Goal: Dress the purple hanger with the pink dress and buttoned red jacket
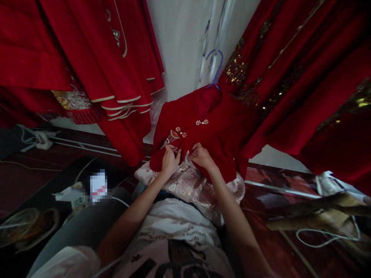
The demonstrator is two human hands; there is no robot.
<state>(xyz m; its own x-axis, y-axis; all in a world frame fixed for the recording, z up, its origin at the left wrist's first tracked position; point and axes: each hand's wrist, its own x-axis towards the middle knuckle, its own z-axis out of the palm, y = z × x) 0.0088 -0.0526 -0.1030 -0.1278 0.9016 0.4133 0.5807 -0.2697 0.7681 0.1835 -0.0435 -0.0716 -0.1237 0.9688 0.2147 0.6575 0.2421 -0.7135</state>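
Dim light here, right-hand corners nearly black; sequins (236,71) glint upper right, edges stretch and soften, a pixelated patch (98,186) lower left.

The head view looks forward and steeply down from above the wearer's white shirt (174,216), taking in left hand (170,159) and right hand (202,155) at close range over the red jacket (210,133) and reaching the pale wall (179,46) at the far side.
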